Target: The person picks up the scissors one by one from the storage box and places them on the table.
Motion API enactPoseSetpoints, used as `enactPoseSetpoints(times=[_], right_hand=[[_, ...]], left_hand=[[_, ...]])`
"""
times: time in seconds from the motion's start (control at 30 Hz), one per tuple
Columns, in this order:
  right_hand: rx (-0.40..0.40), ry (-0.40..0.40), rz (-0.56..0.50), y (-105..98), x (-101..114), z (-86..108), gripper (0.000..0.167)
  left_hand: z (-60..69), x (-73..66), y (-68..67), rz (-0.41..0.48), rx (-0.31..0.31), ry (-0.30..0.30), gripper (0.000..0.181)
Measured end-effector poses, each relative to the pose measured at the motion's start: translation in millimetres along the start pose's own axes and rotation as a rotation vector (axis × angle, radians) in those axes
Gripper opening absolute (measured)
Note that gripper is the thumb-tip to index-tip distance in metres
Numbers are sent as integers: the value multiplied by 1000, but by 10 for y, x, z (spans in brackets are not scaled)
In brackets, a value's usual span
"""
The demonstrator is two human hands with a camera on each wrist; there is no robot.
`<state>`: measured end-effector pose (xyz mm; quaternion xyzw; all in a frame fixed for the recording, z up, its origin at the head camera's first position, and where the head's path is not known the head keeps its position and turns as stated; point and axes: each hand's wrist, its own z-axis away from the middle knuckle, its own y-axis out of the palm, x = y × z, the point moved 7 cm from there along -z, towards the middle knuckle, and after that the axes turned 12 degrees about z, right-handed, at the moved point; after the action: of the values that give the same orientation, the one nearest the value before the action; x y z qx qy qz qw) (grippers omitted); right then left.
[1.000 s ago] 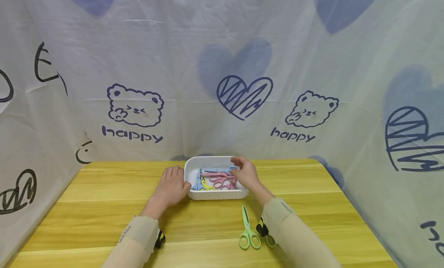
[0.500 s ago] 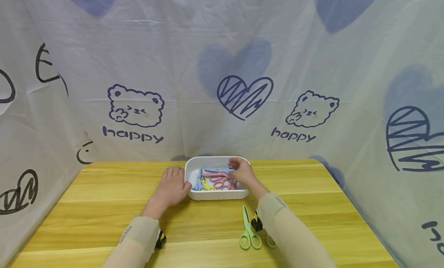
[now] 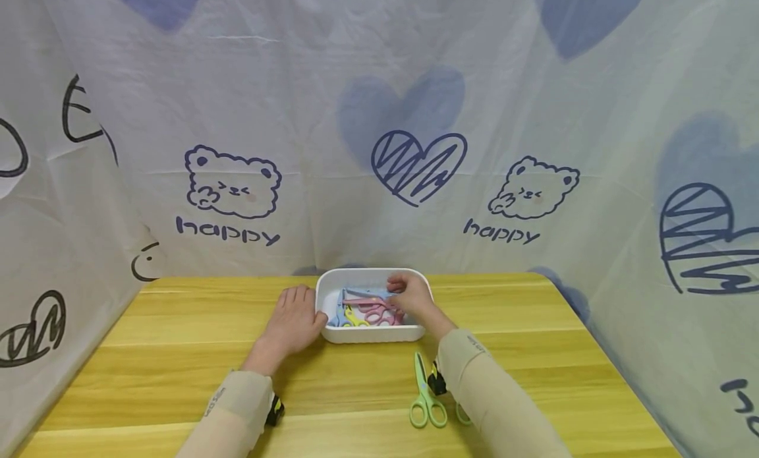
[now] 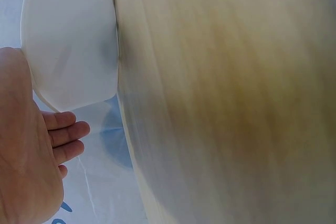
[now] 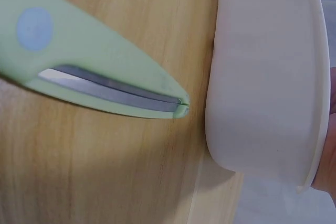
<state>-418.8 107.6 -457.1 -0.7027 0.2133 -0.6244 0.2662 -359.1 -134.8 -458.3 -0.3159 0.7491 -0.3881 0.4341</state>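
A white plastic basket [image 3: 373, 335] stands near the table's far edge with blue scissors [image 3: 340, 309], pink scissors [image 3: 363, 302] and yellow scissors [image 3: 356, 319] inside. My left hand [image 3: 290, 319] rests against its left end, fingers extended, thumb by the near corner. In the left wrist view, the fingers [image 4: 65, 135] lie beside the basket wall. Over the right part of the basket, my right hand [image 3: 415, 296] reaches in with bent fingers around a blue handle. Whether they pinch it is hidden; in the right wrist view, the basket wall [image 5: 265, 77] covers them.
Green scissors [image 3: 422, 392] lie on the wooden table [image 3: 338, 405] in front of the basket, tips pointing to it. Another green handle [image 3: 463, 415] shows partly beneath the right sleeve. A printed cloth [image 3: 332, 207] hangs behind the table.
My right hand has shifted left and slightly lower inside the basket, and the blue and pink scissors near it have moved slightly. The left hand stays in place.
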Motion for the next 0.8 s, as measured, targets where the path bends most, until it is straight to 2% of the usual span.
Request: enactPoseSetpoints(times=[0.27, 0.5, 0.8], right_hand=[[33, -40, 38, 29, 17, -12, 46], [39, -96, 197, 38, 50, -14, 44], [93, -90, 269, 59, 74, 11, 46]], left_hand=[[-5, 19, 10, 0, 3, -3, 43], [-7, 2, 2, 1, 7, -2, 43], [-11, -17, -17, 10, -3, 1, 42]])
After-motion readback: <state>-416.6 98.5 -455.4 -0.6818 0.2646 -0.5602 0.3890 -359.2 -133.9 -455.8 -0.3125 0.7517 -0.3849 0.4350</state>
